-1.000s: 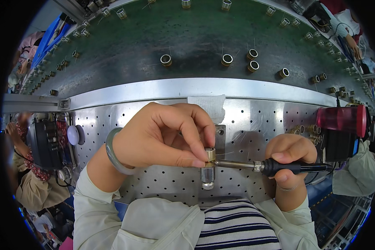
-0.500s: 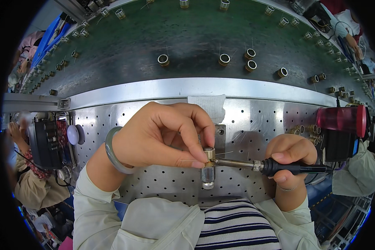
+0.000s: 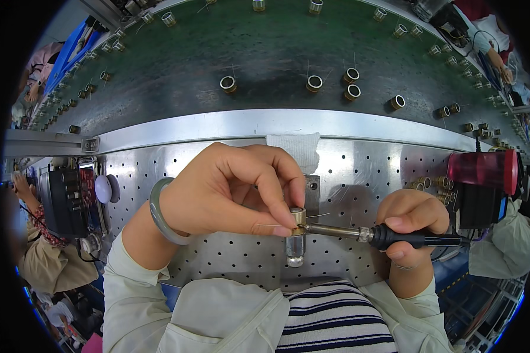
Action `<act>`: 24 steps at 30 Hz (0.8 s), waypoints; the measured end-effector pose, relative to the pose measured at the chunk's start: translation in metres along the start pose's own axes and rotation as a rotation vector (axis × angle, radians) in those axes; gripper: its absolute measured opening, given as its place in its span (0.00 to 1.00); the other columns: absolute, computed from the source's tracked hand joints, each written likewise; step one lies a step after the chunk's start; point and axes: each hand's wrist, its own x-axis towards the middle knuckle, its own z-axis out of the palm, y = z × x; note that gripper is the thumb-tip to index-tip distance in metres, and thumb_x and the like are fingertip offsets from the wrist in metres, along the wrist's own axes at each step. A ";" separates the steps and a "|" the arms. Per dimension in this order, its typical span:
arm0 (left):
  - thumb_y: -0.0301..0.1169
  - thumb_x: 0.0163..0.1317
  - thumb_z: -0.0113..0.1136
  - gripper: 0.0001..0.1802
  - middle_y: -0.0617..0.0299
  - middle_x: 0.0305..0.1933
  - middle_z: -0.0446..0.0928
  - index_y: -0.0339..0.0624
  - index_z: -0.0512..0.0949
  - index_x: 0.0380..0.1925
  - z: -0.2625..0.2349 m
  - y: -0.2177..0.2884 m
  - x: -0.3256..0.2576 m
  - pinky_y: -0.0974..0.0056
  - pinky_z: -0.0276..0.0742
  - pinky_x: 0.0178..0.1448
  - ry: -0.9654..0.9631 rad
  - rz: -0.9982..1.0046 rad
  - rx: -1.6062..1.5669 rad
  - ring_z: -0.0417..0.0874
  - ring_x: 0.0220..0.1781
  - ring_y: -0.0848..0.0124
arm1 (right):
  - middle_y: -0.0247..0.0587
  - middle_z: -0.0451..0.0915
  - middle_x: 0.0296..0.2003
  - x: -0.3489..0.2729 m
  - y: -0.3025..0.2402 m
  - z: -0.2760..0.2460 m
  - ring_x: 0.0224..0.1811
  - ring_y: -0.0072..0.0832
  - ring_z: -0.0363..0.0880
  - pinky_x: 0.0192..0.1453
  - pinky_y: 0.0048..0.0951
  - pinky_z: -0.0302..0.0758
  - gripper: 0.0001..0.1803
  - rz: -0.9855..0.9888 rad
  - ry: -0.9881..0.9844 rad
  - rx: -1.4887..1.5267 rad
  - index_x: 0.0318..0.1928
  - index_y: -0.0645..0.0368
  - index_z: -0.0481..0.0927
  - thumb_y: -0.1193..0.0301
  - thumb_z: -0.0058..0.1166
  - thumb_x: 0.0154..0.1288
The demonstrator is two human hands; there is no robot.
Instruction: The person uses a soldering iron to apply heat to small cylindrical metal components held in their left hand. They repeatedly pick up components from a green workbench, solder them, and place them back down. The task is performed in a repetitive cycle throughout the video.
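Observation:
A small brass-coloured ring [image 3: 299,216] with a silver top sits on an upright shiny metal post [image 3: 295,250] in front of me. My left hand [image 3: 235,188] is closed in a pinch at the ring's left side, and a thin wire [image 3: 270,225] shows between thumb and forefinger. Another fine wire sticks out on the right of the ring. In my right hand [image 3: 415,220] is a soldering iron [image 3: 388,236] with a black handle. Its metal tip reaches left and touches the ring's right side, as far as I can see. My left fingers partly hide the ring.
Beyond the metal ledge [image 3: 247,125] a green belt [image 3: 271,47] carries many similar rings with wires. More rings [image 3: 441,183] stand on the perforated metal plate [image 3: 359,170] at right, beside a red container [image 3: 483,169]. A black device [image 3: 62,203] stands at left. Other people sit at both sides.
Rings on the belt have shifted slightly to the left. Both my hands, the iron and the ring on the post stay almost the same.

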 end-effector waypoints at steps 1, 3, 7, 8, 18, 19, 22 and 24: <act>0.15 0.39 0.71 0.11 0.48 0.39 0.76 0.38 0.84 0.24 0.000 0.000 0.000 0.70 0.75 0.44 0.000 0.003 0.000 0.78 0.39 0.67 | 0.49 0.77 0.23 0.000 0.000 0.000 0.18 0.32 0.76 0.21 0.25 0.69 0.18 -0.004 -0.005 -0.008 0.38 0.72 0.76 0.83 0.66 0.44; 0.15 0.39 0.70 0.11 0.48 0.39 0.76 0.37 0.84 0.25 0.001 0.002 0.001 0.70 0.75 0.44 -0.015 -0.006 0.023 0.78 0.39 0.67 | 0.49 0.77 0.23 0.000 0.000 0.000 0.18 0.32 0.75 0.21 0.25 0.69 0.18 -0.008 -0.005 -0.004 0.38 0.72 0.76 0.83 0.66 0.44; 0.14 0.41 0.69 0.11 0.48 0.39 0.77 0.35 0.83 0.28 0.000 0.007 0.004 0.69 0.75 0.45 -0.021 -0.078 -0.016 0.78 0.40 0.66 | 0.49 0.77 0.23 0.000 0.001 -0.002 0.16 0.31 0.74 0.20 0.25 0.68 0.18 -0.012 0.004 -0.001 0.38 0.72 0.76 0.84 0.66 0.43; 0.14 0.41 0.68 0.11 0.48 0.39 0.77 0.35 0.83 0.28 0.000 0.006 0.005 0.69 0.75 0.45 -0.027 -0.070 -0.007 0.78 0.40 0.66 | 0.49 0.77 0.23 0.000 0.001 -0.003 0.16 0.31 0.74 0.19 0.25 0.68 0.18 -0.011 0.001 0.016 0.38 0.72 0.76 0.84 0.66 0.43; 0.13 0.45 0.65 0.13 0.46 0.42 0.76 0.30 0.81 0.34 0.003 0.004 0.009 0.71 0.78 0.45 -0.023 -0.103 -0.049 0.79 0.42 0.66 | 0.48 0.77 0.22 -0.003 -0.001 -0.007 0.17 0.30 0.75 0.21 0.24 0.69 0.18 -0.010 -0.005 -0.013 0.37 0.71 0.76 0.84 0.67 0.42; 0.13 0.46 0.65 0.13 0.46 0.42 0.76 0.28 0.81 0.35 0.005 0.006 0.009 0.71 0.78 0.45 0.010 -0.143 -0.049 0.80 0.43 0.66 | 0.47 0.77 0.22 -0.003 -0.001 -0.007 0.18 0.30 0.75 0.21 0.24 0.69 0.18 -0.008 -0.007 -0.022 0.37 0.70 0.76 0.83 0.67 0.42; 0.12 0.47 0.64 0.14 0.45 0.44 0.76 0.26 0.80 0.37 0.001 0.003 0.009 0.72 0.79 0.47 -0.049 -0.184 -0.088 0.81 0.43 0.66 | 0.47 0.77 0.22 -0.004 -0.001 -0.008 0.18 0.30 0.75 0.21 0.24 0.69 0.18 -0.003 -0.006 -0.014 0.37 0.70 0.77 0.83 0.67 0.42; 0.12 0.47 0.63 0.14 0.44 0.45 0.76 0.26 0.80 0.38 0.001 0.002 0.009 0.71 0.79 0.48 -0.056 -0.178 -0.070 0.81 0.43 0.65 | 0.47 0.77 0.22 -0.005 -0.001 -0.009 0.18 0.30 0.75 0.21 0.24 0.69 0.18 0.005 -0.003 -0.001 0.37 0.70 0.77 0.83 0.67 0.42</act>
